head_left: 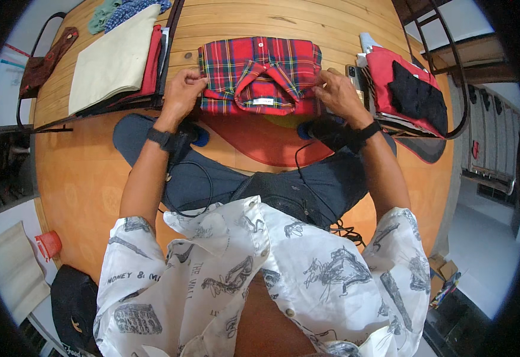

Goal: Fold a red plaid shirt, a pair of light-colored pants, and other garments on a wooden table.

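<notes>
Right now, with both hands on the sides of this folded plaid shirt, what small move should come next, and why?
Probably press the side folds flat. The left hand and right hand pinch the edges of the plaid shirt, already a neat rectangle with the collar facing up, but the bottom edge looks slightly uneven.

The left hand [181, 92] and right hand [338, 95] hide the plaid shirt's [261, 74] side edges; their fingers' tips tuck under it.
</notes>
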The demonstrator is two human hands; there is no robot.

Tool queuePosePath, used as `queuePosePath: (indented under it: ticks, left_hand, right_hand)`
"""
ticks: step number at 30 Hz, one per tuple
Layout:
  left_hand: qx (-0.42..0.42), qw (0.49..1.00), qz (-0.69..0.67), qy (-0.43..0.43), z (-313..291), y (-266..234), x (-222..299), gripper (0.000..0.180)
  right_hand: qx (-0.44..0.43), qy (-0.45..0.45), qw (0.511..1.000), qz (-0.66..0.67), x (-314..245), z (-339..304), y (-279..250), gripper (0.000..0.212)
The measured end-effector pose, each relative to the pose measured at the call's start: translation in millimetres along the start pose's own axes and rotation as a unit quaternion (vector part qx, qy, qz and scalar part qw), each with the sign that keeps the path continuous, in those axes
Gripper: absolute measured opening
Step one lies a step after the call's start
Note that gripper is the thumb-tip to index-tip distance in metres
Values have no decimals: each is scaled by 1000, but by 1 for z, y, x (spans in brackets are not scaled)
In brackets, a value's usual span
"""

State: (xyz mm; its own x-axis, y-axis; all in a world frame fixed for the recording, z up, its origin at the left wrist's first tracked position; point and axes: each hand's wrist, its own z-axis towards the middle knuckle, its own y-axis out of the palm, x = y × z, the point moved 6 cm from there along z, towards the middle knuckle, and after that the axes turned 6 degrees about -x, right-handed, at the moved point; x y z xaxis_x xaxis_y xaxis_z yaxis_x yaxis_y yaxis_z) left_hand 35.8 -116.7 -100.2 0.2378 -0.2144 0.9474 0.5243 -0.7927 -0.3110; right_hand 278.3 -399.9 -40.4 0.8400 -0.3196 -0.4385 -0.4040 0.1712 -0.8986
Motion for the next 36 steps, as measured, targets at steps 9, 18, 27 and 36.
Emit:
queuePosePath:
  ticks: [9,18,27,36]
  left_hand:
    - [78,989,34,-119,13,0,-66,43]
    - [78,978,140,-133,8,-1,-52,35]
    - [102,977,162,-89,7,2,-47,24]
    - [93,967,207,-118,9,1,-38,33]
  right_hand:
    - [44,125,988,76,17,5,32,32]
    - [49,265,954,129,48,-4,58,36]
    - [97,214,966,111,37,-6,47,30]
    - [34,248,965,78,42,0,54,30]
